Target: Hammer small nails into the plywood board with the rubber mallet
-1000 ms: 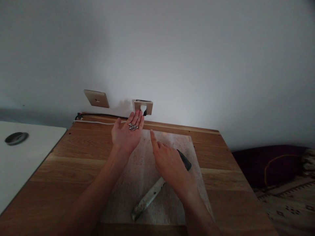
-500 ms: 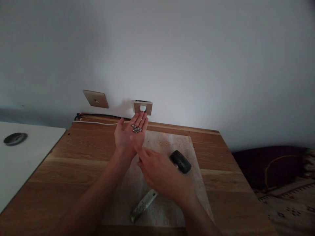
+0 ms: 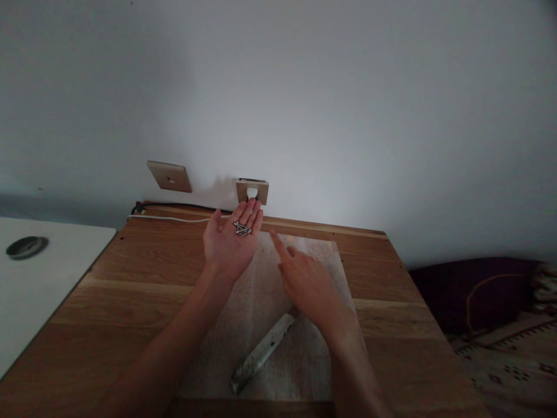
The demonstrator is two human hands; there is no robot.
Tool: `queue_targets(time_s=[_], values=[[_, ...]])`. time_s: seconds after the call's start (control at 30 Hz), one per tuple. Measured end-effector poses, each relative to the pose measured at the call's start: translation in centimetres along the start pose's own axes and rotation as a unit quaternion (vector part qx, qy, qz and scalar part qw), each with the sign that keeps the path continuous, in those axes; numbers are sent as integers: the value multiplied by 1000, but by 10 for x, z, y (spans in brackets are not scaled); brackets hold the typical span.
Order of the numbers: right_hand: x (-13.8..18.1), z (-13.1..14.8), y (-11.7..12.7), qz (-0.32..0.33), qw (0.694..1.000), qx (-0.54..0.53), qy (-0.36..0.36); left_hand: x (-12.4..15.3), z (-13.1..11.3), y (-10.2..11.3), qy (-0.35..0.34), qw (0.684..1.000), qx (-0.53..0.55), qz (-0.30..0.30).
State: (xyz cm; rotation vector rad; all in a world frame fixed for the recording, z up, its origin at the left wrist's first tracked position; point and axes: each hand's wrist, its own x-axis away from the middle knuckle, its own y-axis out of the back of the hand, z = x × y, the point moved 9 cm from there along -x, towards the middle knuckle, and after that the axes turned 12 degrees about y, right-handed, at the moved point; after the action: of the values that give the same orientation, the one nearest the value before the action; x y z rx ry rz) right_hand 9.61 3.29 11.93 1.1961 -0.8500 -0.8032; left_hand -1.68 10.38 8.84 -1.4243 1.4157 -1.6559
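My left hand [image 3: 230, 241] is held palm up and open over the far part of the pale board [image 3: 265, 290], with several small metal nails [image 3: 242, 229] lying on its fingers. My right hand [image 3: 307, 281] hovers over the board to the right, index finger stretched toward the board's far edge, the other fingers loosely curled, nothing seen in it. A hammer lies on the board; its worn pale handle [image 3: 261, 351] shows in front of the right hand, which hides the dark head.
The board rests on a wooden table [image 3: 130, 302] against a white wall. A wall socket with a white plug [image 3: 252, 190] and a second plate [image 3: 169, 175] sit behind. A white cable [image 3: 174, 218] runs along the table's back edge. A white surface [image 3: 39, 273] lies left.
My right hand went left toward the left palm half a second ago, then back right over the board, covering the hammer's head. The left hand has barely moved.
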Motion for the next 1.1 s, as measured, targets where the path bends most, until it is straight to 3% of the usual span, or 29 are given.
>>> queue_targets(time_s=[0.1, 0.27, 0.47, 0.63, 0.73, 0.83, 0.9, 1.0, 1.03, 1.1], values=[[4, -21, 14, -70, 996, -36, -30, -1, 0, -1, 0, 1000, -7, 7], [8, -5, 44, -264, 945, -178, 73, 0, 24, 4, 52, 996, -62, -21], [23, 8, 70, -418, 892, -122, 117, 10, 73, 5, 175, 979, -100, -40], [68, -8, 102, -569, 800, -157, 106, 24, 46, -9, 97, 994, -42, -11], [85, -20, 106, -590, 786, -169, 70, 30, 34, -4, 69, 997, -14, 11], [90, -31, 103, -575, 793, -201, 28, 33, 48, 26, 130, 989, -46, -55], [97, -39, 105, -591, 770, -240, 20, 35, 52, 41, 133, 987, -40, -78], [109, -51, 112, -620, 729, -289, 30, 41, 50, 49, 77, 995, -8, -63], [112, -55, 113, -620, 728, -292, 29, 44, 54, 53, 82, 994, -11, -70], [115, -62, 106, -593, 755, -278, 20, 49, 66, 62, 120, 988, -26, -96]])
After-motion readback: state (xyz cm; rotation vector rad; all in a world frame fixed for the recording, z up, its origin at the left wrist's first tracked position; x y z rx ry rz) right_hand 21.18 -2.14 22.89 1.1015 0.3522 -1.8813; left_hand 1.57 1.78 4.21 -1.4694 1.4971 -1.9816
